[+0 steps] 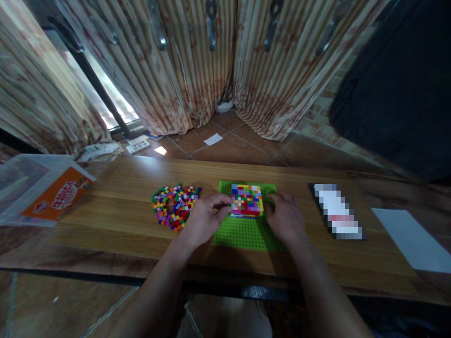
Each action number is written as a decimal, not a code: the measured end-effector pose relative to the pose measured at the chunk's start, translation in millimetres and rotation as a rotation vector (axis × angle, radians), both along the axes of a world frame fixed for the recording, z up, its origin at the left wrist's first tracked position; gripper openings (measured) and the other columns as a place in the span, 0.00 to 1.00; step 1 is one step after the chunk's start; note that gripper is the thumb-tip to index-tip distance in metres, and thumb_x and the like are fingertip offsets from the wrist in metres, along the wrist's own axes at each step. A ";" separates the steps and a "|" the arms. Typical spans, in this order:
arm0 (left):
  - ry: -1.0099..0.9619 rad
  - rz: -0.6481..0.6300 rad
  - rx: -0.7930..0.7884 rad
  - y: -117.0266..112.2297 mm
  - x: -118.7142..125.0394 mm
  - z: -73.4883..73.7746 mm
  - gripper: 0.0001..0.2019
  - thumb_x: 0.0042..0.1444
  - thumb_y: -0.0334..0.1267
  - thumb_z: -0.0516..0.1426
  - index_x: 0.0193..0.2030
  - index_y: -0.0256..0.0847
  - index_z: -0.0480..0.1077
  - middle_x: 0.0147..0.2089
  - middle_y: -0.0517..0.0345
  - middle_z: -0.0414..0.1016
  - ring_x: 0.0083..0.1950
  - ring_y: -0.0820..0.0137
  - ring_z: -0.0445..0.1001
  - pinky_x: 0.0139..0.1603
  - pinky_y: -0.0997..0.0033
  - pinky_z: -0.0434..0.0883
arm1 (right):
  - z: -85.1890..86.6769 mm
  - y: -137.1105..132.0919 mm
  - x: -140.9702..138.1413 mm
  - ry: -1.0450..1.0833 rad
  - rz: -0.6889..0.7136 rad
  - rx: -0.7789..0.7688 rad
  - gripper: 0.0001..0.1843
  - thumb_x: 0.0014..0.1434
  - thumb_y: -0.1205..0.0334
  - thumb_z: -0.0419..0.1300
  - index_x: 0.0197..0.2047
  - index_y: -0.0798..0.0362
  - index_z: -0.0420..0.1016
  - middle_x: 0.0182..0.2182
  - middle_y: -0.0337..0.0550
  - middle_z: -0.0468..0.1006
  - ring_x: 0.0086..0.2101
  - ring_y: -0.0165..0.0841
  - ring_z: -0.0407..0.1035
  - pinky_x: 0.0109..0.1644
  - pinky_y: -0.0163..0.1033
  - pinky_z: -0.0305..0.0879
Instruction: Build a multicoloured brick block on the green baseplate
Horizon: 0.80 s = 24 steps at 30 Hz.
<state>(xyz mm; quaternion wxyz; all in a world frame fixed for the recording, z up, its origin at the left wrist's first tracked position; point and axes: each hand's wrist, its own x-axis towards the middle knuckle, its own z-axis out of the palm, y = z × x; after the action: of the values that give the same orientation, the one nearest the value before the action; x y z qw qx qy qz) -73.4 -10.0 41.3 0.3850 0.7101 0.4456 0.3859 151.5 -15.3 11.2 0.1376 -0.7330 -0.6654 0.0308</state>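
A green studded baseplate (246, 232) lies on the wooden table (116, 220). On its far half sits a square patch of small multicoloured bricks (247, 199). My left hand (204, 218) rests at the patch's left edge, fingers curled and pinched against the bricks. At the right edge my right hand (286, 217) lies with its fingers bent against the patch. A loose heap of small coloured bricks (175, 205) lies left of the baseplate, just beyond my left hand.
A clear plastic box with an orange label (58, 193) sits at the table's left end. A dark phone-like slab (337, 211) and a white sheet (412, 239) lie to the right. Striped curtains (197, 61) hang behind, over a tiled floor.
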 end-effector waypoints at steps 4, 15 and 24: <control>0.008 0.014 0.058 0.2 0.1 0.9 0.05 0.55 0.31 0.58 0.36 0.41 0.76 0.37 0.56 0.78 0.38 0.71 0.76 0.40 0.73 0.71 | 0.8 0.4 0.1 0.004 0.006 -0.002 0.16 0.61 0.62 0.54 0.49 0.57 0.75 0.47 0.53 0.73 0.49 0.45 0.64 0.52 0.47 0.62; 0.031 0.067 0.224 2.3 4.6 -5.5 0.06 0.55 0.31 0.60 0.36 0.43 0.78 0.40 0.54 0.76 0.42 0.70 0.75 0.46 0.69 0.73 | 0.8 0.1 -0.6 -0.001 -0.002 -0.002 0.15 0.61 0.62 0.55 0.49 0.56 0.75 0.48 0.53 0.73 0.49 0.44 0.64 0.52 0.46 0.62; 0.107 -0.003 0.280 0.7 5.4 -5.6 0.12 0.57 0.26 0.55 0.42 0.42 0.77 0.44 0.53 0.76 0.46 0.70 0.75 0.49 0.67 0.73 | 1.7 -0.5 -0.6 -0.002 0.000 0.004 0.16 0.61 0.62 0.54 0.49 0.57 0.75 0.47 0.53 0.72 0.49 0.45 0.64 0.53 0.46 0.62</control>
<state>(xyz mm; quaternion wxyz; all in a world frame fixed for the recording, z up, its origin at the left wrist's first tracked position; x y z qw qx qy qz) -68.0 -9.4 35.7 0.2587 0.7769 0.4064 0.4054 150.9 -15.8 12.9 0.1385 -0.7327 -0.6657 0.0287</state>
